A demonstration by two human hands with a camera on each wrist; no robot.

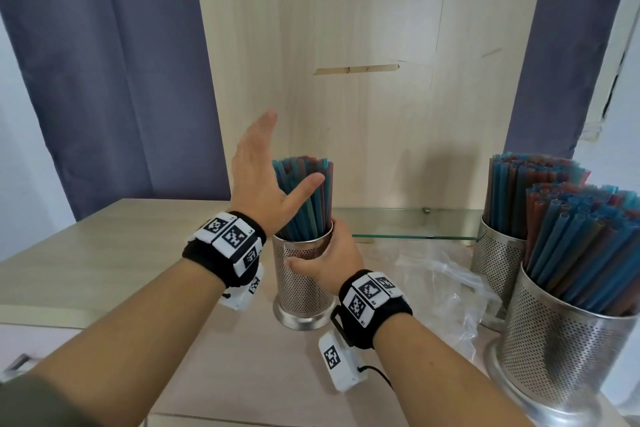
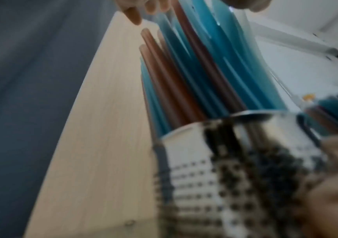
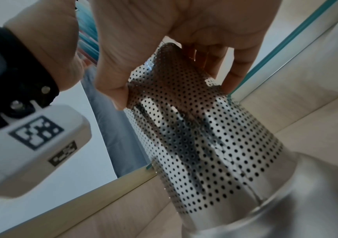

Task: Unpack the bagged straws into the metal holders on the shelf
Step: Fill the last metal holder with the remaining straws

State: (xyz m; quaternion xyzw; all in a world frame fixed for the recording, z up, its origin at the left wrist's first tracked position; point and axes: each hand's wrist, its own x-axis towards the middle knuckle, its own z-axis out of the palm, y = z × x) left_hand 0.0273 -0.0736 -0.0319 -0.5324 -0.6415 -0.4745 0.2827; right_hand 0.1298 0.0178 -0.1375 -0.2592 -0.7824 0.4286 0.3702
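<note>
Left hand [image 1: 258, 177] flat, right hand [image 1: 332, 258] curled

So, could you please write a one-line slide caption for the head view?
Right hand grips a perforated metal holder of straws while the open left hand hovers beside them.

Holder [image 1: 300, 282] under my right hand [image 1: 332, 258]: perforated polished steel, mirror-glossy. Straws [image 1: 304, 196]: smooth translucent plastic. Shelf [image 1: 104, 253]: matt pale wood grain. Bag [image 1: 446, 274]: crinkled clear film. Curtain [image 1: 114, 73]: matt cloth.
</note>
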